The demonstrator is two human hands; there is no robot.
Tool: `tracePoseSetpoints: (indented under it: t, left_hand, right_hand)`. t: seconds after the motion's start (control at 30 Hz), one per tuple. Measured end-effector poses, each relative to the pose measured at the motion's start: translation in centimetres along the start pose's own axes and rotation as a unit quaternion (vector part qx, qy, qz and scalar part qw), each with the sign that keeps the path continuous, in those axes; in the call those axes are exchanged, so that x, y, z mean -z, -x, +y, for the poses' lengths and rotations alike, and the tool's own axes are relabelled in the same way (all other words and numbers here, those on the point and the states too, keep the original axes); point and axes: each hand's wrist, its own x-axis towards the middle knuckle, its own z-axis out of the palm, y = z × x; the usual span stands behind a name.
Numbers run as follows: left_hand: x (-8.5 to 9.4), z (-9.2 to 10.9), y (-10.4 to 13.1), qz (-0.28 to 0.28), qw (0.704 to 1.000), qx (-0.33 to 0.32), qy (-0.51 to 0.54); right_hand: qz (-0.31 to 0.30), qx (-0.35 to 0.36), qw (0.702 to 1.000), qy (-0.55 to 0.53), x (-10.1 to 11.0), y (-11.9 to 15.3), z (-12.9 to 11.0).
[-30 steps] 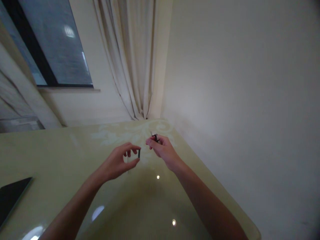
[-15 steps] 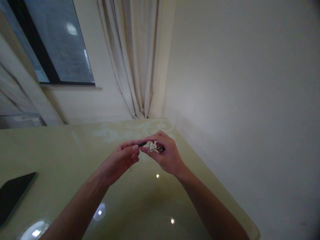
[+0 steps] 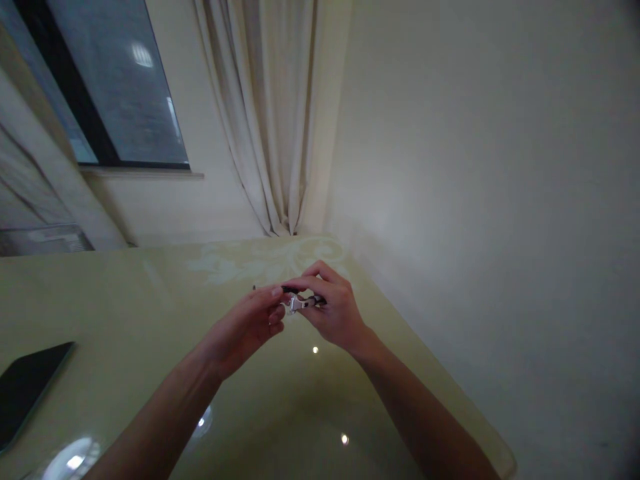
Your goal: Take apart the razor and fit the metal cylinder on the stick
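Observation:
Both of my hands meet above the table, close to its far right corner. My left hand [image 3: 245, 333] is closed, with thumb and fingertips pinching a thin black piece [image 3: 290, 289]; a small dark tip shows behind its fingers, and I cannot tell whether it belongs to the same piece. Curled round a small silver metal piece with a dark rear part [image 3: 300, 304] is my right hand [image 3: 340, 313]. The silver end points left, just under the black piece and near the left fingertips. Fingers hide much of both things, so their exact kind is unclear.
A glossy pale-yellow table [image 3: 125, 300] lies under my hands, with lamp reflections on it. At its left edge is a flat black slab [image 3: 33, 383]. Beyond stand a beige curtain [image 3: 273, 120] and a dark-framed window [image 3: 120, 87]; a plain wall [image 3: 475, 200] borders the right.
My left hand has shifted slightly right, closer to my right hand. The black piece now sits above the silver one, whose end has tipped a little down and left.

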Motion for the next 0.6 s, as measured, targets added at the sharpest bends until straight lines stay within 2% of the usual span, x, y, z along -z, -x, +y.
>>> tracePoseSetpoints:
  t: [0.1,0.17,0.27,0.3,0.37,0.47,0.53,0.6]
  left_hand:
    - [-0.2,0.0,0.0,-0.009,1.000,0.001,-0.006]
    - [-0.2,-0.1,-0.2,-0.010,0.999,-0.015,-0.031]
    - [0.2,-0.2,-0.4,0.045,0.980,-0.129,-0.148]
    - [0.3,-0.1,-0.4,0.070,0.957,-0.187,-0.209]
    - [0.4,0.3,0.0,0.097,0.886,-0.299,-0.340]
    - [0.2,1.0,0.7,0.091,0.775,-0.408,-0.474]
    - [-0.1,1.3,1.1,0.085,0.735,-0.441,-0.509]
    - [-0.4,1.5,1.4,0.077,0.715,-0.460,-0.521]
  right_hand:
    - [0.009,-0.018,1.000,-0.024,-0.1,0.0,0.0]
    - [0.021,-0.061,0.996,-0.063,-0.2,-0.2,-0.1]
    - [0.044,-0.175,0.966,-0.187,-0.5,-0.5,-0.2]
    - [0.047,-0.218,0.946,-0.237,-0.6,-0.6,-0.2]
    - [0.033,-0.291,0.898,-0.328,-0.9,-0.6,-0.2]
    - [-0.011,-0.349,0.843,-0.410,-1.3,-0.6,-0.2]
    - [-0.027,-0.364,0.823,-0.436,-1.5,-0.6,-0.3]
    - [-0.031,-0.377,0.809,-0.449,-1.5,-0.6,-0.5]
